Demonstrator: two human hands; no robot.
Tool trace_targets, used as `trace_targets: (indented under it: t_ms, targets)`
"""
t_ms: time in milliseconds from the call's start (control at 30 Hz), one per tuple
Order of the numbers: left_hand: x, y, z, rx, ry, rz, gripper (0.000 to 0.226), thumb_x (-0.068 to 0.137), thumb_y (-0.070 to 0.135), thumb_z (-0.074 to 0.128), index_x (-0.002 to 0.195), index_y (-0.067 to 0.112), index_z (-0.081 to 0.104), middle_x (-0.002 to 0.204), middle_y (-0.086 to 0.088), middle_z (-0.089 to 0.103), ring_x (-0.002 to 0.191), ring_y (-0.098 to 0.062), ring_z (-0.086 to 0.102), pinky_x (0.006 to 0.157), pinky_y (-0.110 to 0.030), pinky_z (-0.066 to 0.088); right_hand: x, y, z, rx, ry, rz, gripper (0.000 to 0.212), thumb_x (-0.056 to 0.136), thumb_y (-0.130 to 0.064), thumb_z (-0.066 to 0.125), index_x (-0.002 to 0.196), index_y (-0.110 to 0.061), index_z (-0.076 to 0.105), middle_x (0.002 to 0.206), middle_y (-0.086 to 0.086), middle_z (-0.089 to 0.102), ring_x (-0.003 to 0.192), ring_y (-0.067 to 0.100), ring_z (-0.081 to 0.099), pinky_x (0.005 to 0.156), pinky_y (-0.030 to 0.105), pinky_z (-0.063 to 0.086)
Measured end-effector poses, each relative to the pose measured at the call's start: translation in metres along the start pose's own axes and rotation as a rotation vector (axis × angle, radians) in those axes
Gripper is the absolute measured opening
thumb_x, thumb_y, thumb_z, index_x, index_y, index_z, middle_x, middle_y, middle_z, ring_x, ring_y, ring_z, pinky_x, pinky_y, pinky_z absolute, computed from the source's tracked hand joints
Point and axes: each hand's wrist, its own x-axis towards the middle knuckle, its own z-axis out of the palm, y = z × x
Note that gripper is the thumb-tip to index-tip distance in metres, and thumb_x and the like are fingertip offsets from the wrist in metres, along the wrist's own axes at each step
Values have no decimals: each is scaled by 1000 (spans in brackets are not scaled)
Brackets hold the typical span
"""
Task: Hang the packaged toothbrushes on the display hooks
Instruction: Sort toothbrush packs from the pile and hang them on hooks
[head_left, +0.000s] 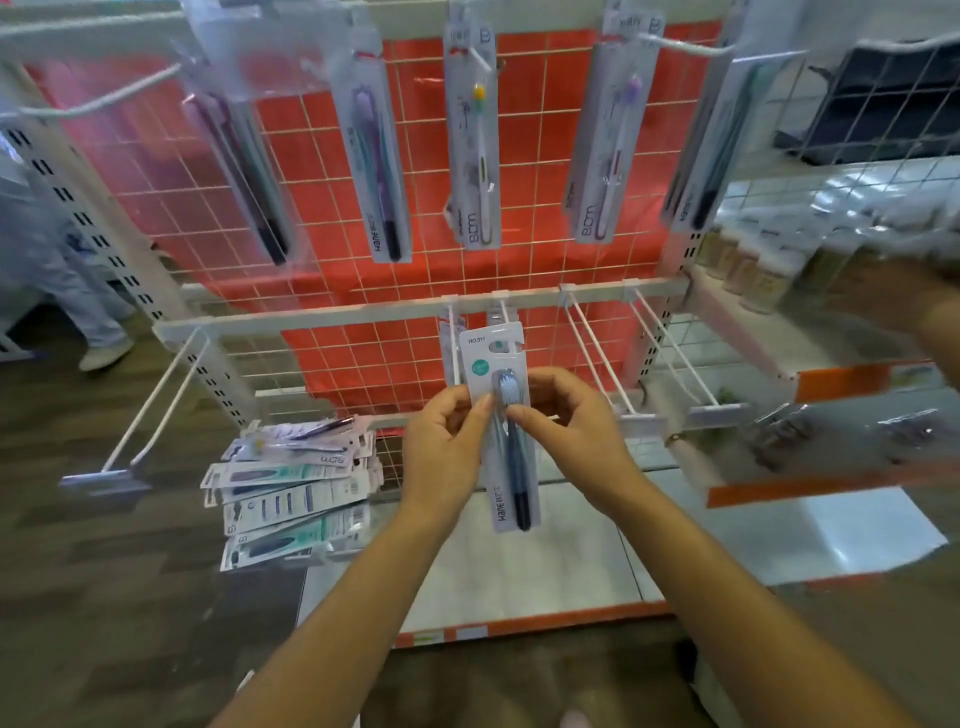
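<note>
Both hands hold one packaged toothbrush (506, 467) upright in front of the lower rail's middle hooks. My left hand (445, 447) pinches the pack's left edge and my right hand (563, 423) pinches its right edge near the brush head. Its hang hole (501, 347) sits level with a white double hook (503, 312) that has another pack (448, 353) behind it. A loose stack of packaged toothbrushes (293, 486) lies on the bottom shelf to the left. Several packs (472, 150) hang from the upper row of hooks.
White wire hooks (597, 353) stick out from the lower rail (363, 312) at the right, and one long hook (150, 410) at the left. A red wire grid backs the display. Shelves with bottles (748, 265) stand to the right. A person's legs (78, 291) are at the far left.
</note>
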Motion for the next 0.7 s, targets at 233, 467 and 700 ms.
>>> trace_targets:
  t_ms: [233, 467, 700]
  targets:
    - [-8, -41, -10, 70, -35, -5, 12, 94, 22, 61, 93, 32, 69, 98, 1, 74, 93, -19, 70, 82, -46, 58, -16, 32, 7, 3, -21, 10, 26, 88, -12, 67, 105, -31, 62, 102, -7, 69, 94, 9, 66, 82, 27, 57]
    - [-5, -89, -1, 101, -17, 50, 14, 94, 18, 59, 92, 31, 64, 95, 6, 72, 88, -11, 70, 76, -32, 58, -10, 85, 9, -51, -53, -17, 32, 84, -8, 71, 104, -31, 60, 101, -6, 68, 93, 11, 66, 80, 35, 58]
    - [2, -144, 12, 141, -3, 151, 20, 85, 42, 53, 97, 29, 62, 94, 10, 70, 87, -5, 68, 71, -20, 56, -2, 143, 13, -110, -32, -73, 29, 84, -18, 72, 102, -35, 57, 98, -12, 67, 89, 5, 64, 76, 21, 56]
